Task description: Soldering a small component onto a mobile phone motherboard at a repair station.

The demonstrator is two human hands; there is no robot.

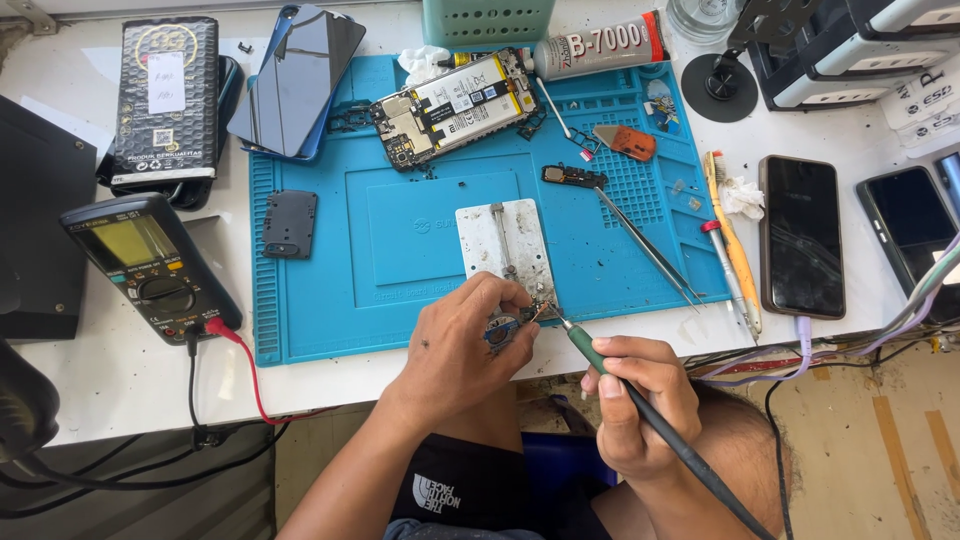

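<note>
My left hand (462,345) pinches a small circuit board part (512,322) at the near edge of the blue work mat (400,240), just below a metal board holder (505,245). My right hand (640,400) grips a green-handled soldering iron (600,358) like a pen. Its tip touches the small part beside my left fingers. An opened phone with its battery showing (455,105) lies at the far side of the mat.
A multimeter (150,265) with red and black leads sits left of the mat. Tweezers (645,245), a glue tube (600,45), a toothbrush (730,240) and a dark phone (800,235) lie to the right. More phones (295,80) rest at the back left.
</note>
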